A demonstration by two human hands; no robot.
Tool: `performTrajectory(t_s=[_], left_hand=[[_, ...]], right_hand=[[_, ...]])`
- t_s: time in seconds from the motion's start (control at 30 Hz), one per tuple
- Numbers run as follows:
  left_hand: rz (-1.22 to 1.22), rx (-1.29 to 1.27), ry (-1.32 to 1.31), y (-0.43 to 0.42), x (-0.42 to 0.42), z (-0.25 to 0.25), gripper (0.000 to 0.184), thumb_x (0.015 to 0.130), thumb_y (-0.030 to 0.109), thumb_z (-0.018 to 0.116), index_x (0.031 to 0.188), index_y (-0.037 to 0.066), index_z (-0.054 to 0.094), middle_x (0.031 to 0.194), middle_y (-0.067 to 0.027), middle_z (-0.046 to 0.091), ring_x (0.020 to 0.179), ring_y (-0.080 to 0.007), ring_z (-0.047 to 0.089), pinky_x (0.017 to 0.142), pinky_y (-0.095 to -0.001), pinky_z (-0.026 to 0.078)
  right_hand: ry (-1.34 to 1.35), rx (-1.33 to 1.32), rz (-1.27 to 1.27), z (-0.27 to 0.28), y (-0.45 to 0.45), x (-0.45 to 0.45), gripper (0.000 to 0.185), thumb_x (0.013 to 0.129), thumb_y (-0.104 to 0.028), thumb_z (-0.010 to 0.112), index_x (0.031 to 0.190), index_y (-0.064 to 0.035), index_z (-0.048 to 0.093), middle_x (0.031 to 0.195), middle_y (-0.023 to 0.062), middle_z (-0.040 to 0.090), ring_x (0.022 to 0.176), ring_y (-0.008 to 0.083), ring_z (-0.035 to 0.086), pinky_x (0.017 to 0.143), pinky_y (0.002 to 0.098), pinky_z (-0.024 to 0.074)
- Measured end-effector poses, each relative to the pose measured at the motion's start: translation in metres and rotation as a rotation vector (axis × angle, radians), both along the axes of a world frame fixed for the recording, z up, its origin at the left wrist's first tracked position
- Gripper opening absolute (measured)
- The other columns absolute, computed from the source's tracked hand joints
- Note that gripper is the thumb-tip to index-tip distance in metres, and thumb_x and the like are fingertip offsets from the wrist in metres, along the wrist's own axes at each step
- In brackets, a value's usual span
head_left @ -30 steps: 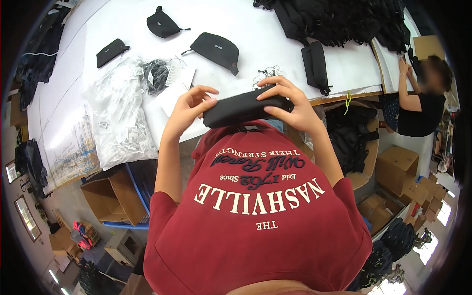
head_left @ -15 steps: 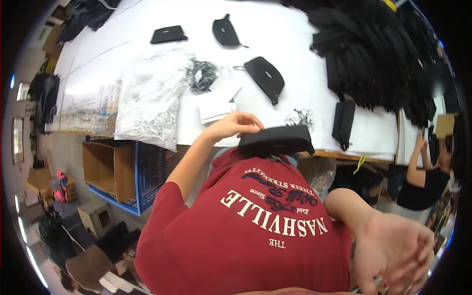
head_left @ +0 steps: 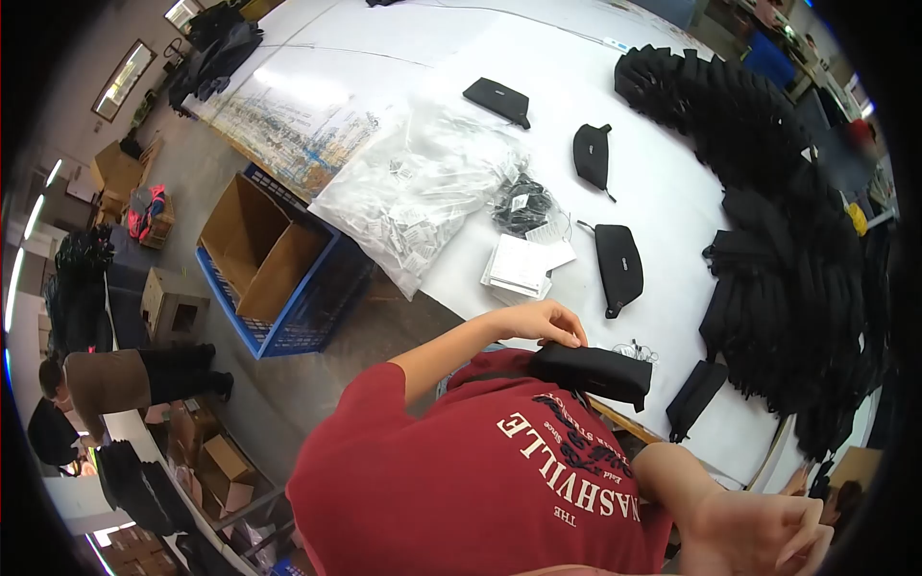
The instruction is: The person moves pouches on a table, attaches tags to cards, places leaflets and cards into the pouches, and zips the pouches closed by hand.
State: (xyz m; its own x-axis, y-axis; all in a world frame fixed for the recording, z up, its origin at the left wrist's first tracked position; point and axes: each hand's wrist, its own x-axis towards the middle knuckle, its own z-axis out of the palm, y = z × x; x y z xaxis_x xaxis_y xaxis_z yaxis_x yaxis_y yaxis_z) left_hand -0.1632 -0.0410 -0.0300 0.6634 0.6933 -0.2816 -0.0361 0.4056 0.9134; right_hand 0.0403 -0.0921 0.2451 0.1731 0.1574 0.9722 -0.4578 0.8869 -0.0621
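Note:
My left hand (head_left: pixel 543 324) pinches the upper left edge of a black pouch (head_left: pixel 597 374) in front of my red shirt. Low on the right, close to the camera, my right hand (head_left: pixel 759 533) has curled fingers, with nothing visible in them. Beyond the held pouch, a bundle of thin wire loops (head_left: pixel 636 352) lies on the white table (head_left: pixel 461 58). Another black pouch (head_left: pixel 696 398) lies right of it. Farther up are a pouch with a small label (head_left: pixel 618 269), a second one (head_left: pixel 592 158) and a third (head_left: pixel 497 100). White cards (head_left: pixel 517 267) sit beside black cords (head_left: pixel 521 204).
Clear plastic bags with tags (head_left: pixel 408 182) cover part of the table. A long heap of black items (head_left: pixel 768 278) runs down the right side. Left of the table, a blue crate (head_left: pixel 312 312) holds a cardboard box (head_left: pixel 254 245). Another person (head_left: pixel 115 382) bends at the far left.
The view has turned, and table objects appear shifted. My right hand has let go of the pouch and moved low right, its fingers curling more. My left hand still holds the pouch.

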Motion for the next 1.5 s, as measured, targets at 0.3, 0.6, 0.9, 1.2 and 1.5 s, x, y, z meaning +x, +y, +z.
performTrajectory(t_s=[0.3,0.6,0.9,1.2,1.5], left_hand=[[-0.032,0.018,0.0,0.005,0.002,-0.005,0.023,0.085,0.024,0.067,0.101,0.007,0.069,0.082,0.0019,0.064,0.074,-0.0056,0.054,0.06,-0.0216,0.039],[-0.046,0.08,-0.085,0.008,0.001,-0.017,0.021,0.088,0.019,0.064,0.103,0.004,0.066,0.096,-0.0029,0.066,0.09,-0.0095,0.058,0.084,-0.0247,0.043],[-0.026,0.157,-0.044,0.013,0.007,-0.025,0.025,0.09,0.029,0.061,0.103,0.009,0.068,0.093,-0.0018,0.066,0.084,-0.0104,0.056,0.075,-0.0252,0.043],[-0.03,0.44,0.037,0.002,0.0,-0.004,0.035,0.078,0.035,0.073,0.108,0.017,0.069,0.108,-0.0037,0.058,0.099,-0.0167,0.053,0.081,-0.0286,0.042],[0.103,0.506,0.109,0.006,0.003,-0.014,0.023,0.088,0.032,0.062,0.102,0.016,0.07,0.12,-0.0093,0.051,0.107,-0.0224,0.053,0.093,-0.0325,0.042]], right_hand=[[-0.074,-0.058,0.014,-0.006,0.0,0.003,0.034,0.088,-0.028,0.057,0.12,-0.0226,0.049,0.115,-0.0102,0.048,0.102,0.0109,0.047,0.084,0.0349,0.0365],[-0.795,-0.735,-0.177,-0.109,0.04,0.036,0.041,0.081,-0.03,0.058,0.108,0.0006,0.062,0.114,0.0166,0.058,0.102,0.0294,0.054,0.093,0.0407,0.0382],[-1.493,-1.158,-0.122,-0.208,0.028,0.051,0.051,0.07,-0.013,0.073,0.12,-0.0083,0.063,0.113,0.0146,0.06,0.106,0.0285,0.055,0.096,0.0354,0.0396],[-1.468,-1.244,-0.032,-0.229,0.023,0.064,0.049,0.079,-0.009,0.066,0.126,-0.0033,0.056,0.113,0.0162,0.059,0.105,0.025,0.056,0.093,0.0317,0.0406],[-1.381,-1.287,-0.076,-0.24,0.021,0.072,0.042,0.082,-0.008,0.062,0.124,-0.0016,0.058,0.109,0.014,0.061,0.102,0.023,0.057,0.093,0.0318,0.0401]])
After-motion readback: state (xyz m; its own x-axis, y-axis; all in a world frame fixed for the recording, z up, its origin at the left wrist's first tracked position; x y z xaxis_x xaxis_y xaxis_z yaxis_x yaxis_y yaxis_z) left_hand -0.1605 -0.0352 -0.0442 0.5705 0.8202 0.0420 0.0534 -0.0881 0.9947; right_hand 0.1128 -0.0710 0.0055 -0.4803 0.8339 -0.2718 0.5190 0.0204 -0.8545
